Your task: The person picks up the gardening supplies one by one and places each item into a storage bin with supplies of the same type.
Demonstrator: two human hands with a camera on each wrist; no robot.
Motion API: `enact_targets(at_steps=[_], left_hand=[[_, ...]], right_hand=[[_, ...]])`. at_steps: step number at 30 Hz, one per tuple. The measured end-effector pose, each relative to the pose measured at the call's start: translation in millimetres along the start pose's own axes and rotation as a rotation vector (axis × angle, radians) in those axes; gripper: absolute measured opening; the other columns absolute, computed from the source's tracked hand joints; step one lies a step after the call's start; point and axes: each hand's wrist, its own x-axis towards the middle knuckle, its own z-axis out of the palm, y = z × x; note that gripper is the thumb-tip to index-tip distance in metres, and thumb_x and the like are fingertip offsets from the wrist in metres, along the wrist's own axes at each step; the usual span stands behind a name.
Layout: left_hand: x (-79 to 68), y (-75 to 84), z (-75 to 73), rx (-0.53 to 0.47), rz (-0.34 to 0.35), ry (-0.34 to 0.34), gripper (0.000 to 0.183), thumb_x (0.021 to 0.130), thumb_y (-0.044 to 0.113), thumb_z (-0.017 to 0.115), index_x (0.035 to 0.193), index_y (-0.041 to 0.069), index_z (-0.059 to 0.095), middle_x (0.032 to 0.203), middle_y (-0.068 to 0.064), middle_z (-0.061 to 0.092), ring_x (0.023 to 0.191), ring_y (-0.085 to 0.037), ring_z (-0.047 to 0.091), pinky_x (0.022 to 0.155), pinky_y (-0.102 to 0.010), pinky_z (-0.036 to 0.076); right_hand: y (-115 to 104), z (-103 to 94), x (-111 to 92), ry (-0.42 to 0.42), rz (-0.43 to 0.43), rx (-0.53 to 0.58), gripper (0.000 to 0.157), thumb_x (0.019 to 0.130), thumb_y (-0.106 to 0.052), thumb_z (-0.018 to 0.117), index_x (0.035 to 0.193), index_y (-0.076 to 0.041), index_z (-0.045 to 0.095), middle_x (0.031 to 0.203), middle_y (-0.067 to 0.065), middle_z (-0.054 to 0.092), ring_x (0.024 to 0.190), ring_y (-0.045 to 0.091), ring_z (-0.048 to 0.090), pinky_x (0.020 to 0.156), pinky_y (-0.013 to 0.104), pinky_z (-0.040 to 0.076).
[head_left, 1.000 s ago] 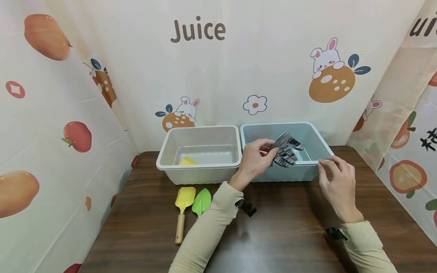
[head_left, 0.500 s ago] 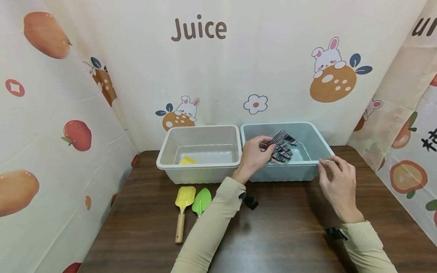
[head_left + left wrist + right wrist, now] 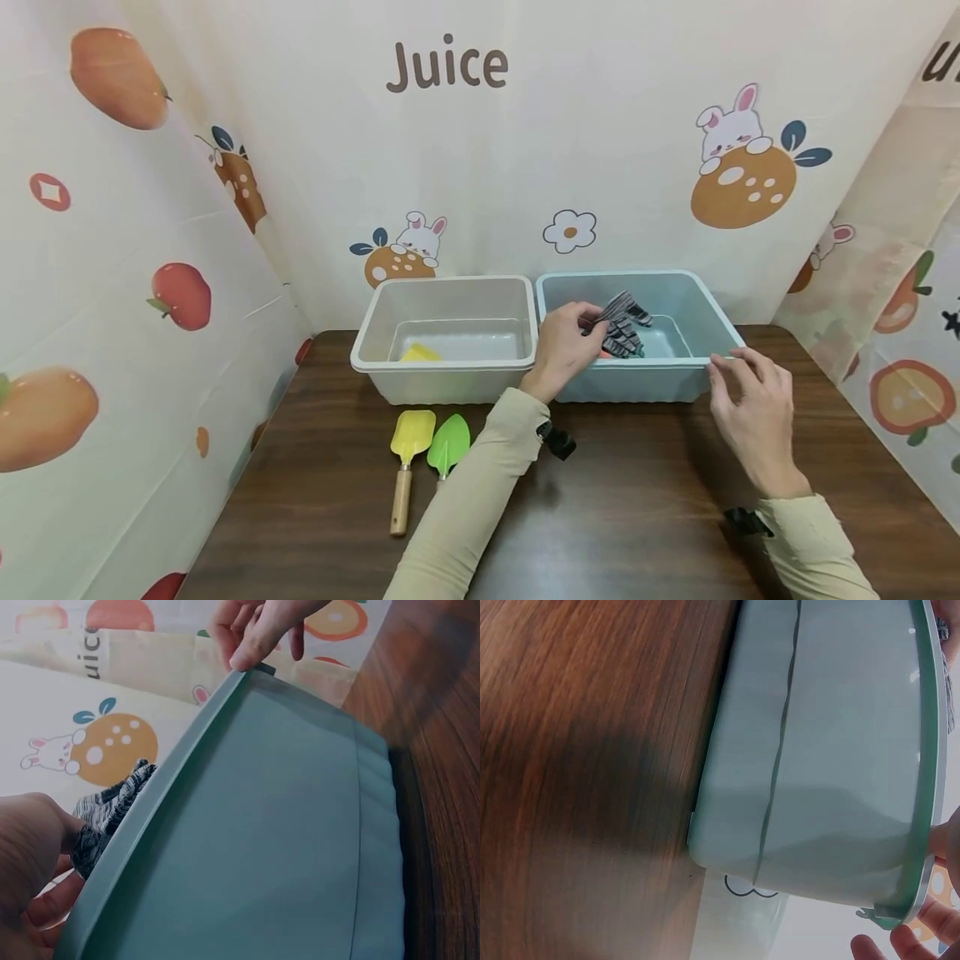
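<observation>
My left hand (image 3: 564, 346) pinches a black-and-grey knit glove (image 3: 621, 332) by one end, and its fingers dangle inside the light blue bin (image 3: 637, 385). The same glove (image 3: 112, 810) shows behind the bin's rim in the left wrist view, partly hidden. At the bin's front right corner, my right hand (image 3: 753, 412) grips the rim between thumb and fingers. A small orange bit (image 3: 604, 355) shows beneath the glove, mostly hidden by the left hand and the front wall.
A grey-white bin (image 3: 450, 385) stands close on the left, with a yellow object (image 3: 422, 353) inside. In front of it, a yellow shovel (image 3: 408, 454) with a wooden handle and a green trowel (image 3: 448, 446) lie on the brown table (image 3: 315, 492); my left sleeve covers the trowel's handle.
My left hand has shifted the glove slightly back and left, so it hangs behind the front rim instead of overlapping it. My right hand stays at the corner. The head view shifts slightly.
</observation>
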Motion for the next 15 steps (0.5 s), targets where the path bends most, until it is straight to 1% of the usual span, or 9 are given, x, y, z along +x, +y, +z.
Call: enact_targets(at_steps=[4,8,15], left_hand=[[-2.4,-1.0,-3.0,0.036,-0.011,0.015,0.021,0.103,0.023,0.071,0.119,0.013,0.08,0.111,-0.001,0.08,0.098,-0.013,0.074,0.082,-0.021,0.056],[-2.7,-0.3,-3.2,0.062,-0.044,0.026,0.019,0.102,0.024,0.072,0.117,0.015,0.08,0.108,0.001,0.079,0.096,-0.01,0.073,0.081,-0.022,0.056],[1.0,2.5,0.2,0.08,-0.065,-0.003,0.021,0.103,0.028,0.07,0.118,0.018,0.08,0.108,0.003,0.079,0.095,-0.009,0.072,0.08,-0.021,0.055]], right_hand=[[-2.3,4.4,-0.1,-0.004,0.002,0.007,0.02,0.092,0.003,0.076,0.112,0.007,0.075,0.121,0.033,0.064,0.115,0.054,0.051,0.095,0.063,0.033],[-3.1,6.1,-0.3,-0.006,-0.006,0.011,0.02,0.092,0.003,0.077,0.112,0.007,0.075,0.12,0.033,0.064,0.115,0.053,0.051,0.095,0.063,0.033],[-0.5,4.9,-0.2,0.037,-0.031,0.019,0.02,0.089,0.006,0.078,0.109,0.008,0.076,0.116,0.032,0.066,0.113,0.051,0.054,0.095,0.061,0.032]])
